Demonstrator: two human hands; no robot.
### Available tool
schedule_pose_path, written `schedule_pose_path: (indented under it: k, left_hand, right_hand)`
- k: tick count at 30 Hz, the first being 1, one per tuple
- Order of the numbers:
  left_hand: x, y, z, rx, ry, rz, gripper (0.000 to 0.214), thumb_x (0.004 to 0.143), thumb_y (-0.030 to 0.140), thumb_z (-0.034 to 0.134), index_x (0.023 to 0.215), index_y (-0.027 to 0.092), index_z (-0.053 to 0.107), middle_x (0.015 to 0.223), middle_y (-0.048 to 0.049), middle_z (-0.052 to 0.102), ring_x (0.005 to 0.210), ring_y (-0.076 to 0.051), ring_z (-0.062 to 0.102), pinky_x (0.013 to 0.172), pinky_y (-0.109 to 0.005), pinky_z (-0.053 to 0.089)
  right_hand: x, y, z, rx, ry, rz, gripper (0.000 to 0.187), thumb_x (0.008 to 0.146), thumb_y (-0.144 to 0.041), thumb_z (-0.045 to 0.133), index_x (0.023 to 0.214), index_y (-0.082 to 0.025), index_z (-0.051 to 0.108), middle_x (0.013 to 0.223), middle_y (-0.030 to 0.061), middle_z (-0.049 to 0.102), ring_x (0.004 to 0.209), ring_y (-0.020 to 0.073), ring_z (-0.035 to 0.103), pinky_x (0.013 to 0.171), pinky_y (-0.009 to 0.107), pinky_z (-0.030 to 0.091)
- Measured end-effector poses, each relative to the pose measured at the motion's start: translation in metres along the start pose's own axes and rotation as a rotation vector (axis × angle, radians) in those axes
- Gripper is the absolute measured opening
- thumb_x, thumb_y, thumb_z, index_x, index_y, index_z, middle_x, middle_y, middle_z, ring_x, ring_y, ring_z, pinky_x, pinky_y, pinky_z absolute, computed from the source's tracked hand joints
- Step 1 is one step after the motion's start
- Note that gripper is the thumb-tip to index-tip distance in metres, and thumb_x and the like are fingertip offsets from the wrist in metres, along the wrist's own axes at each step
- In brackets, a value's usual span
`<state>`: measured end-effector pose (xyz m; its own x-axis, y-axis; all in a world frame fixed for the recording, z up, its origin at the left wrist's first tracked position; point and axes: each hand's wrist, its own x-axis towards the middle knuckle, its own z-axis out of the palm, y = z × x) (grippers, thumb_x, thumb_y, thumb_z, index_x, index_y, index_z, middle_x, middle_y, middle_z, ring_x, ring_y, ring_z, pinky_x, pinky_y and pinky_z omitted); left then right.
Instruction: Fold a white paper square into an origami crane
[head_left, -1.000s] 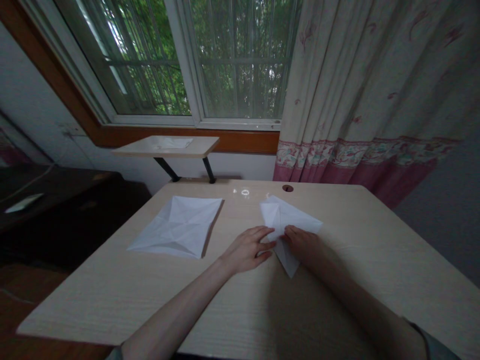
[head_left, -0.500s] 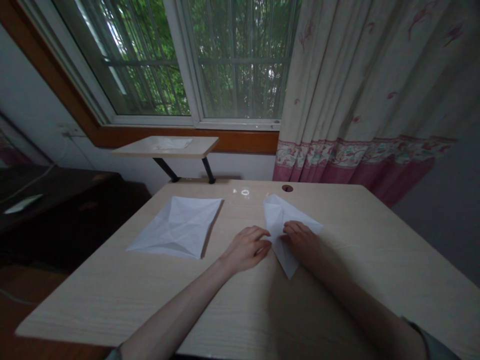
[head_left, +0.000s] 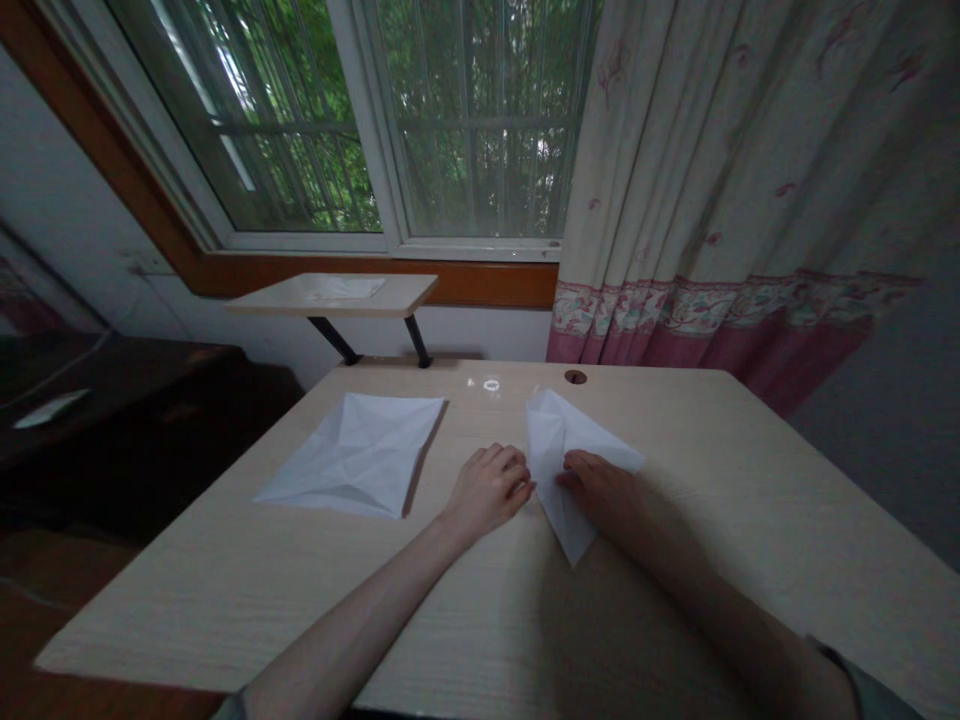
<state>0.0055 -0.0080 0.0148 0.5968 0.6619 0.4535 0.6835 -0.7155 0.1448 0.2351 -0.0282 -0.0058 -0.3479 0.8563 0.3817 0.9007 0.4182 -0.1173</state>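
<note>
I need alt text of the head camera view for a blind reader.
A right hand rests on a folded white paper on a light wood-grain desk. A left hand lies beside it, and a creased white paper square lies further left.

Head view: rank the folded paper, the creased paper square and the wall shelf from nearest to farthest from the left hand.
1. Folded white paper: just right of the left hand.
2. Creased paper square: to the hand's left, on the desk.
3. Wall-mounted shelf: beyond the desk, below the window.

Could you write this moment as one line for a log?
Left hand: beside folded paper | Right hand: resting on folded paper | Nearby: creased paper square, desk
</note>
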Motion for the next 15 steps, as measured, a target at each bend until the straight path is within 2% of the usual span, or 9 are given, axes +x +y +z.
schedule_pose_path:
  k: [4,15]
  left_hand:
    - [0.0,-0.002,0.001,0.026,-0.012,-0.027,0.013,0.09,0.031,0.067,0.085,0.019,0.066,0.099,-0.0044,0.067,0.09,-0.022,0.058,0.077,-0.035,0.046]
    - [0.001,0.0,-0.001,0.015,-0.042,-0.09,0.014,0.087,0.029,0.072,0.081,0.02,0.063,0.1,-0.003,0.066,0.091,-0.021,0.058,0.078,-0.036,0.045]
  right_hand:
    - [0.001,-0.007,-0.005,-0.03,-0.052,0.017,0.009,0.094,-0.015,0.052,0.096,-0.021,0.058,0.099,0.0066,0.071,0.087,0.0201,0.07,0.07,0.028,0.052]
    - [0.002,-0.001,0.005,-0.073,0.059,-0.111,0.014,0.093,-0.01,0.051,0.087,-0.021,0.056,0.087,0.0051,0.067,0.081,0.0205,0.066,0.069,0.032,0.051]
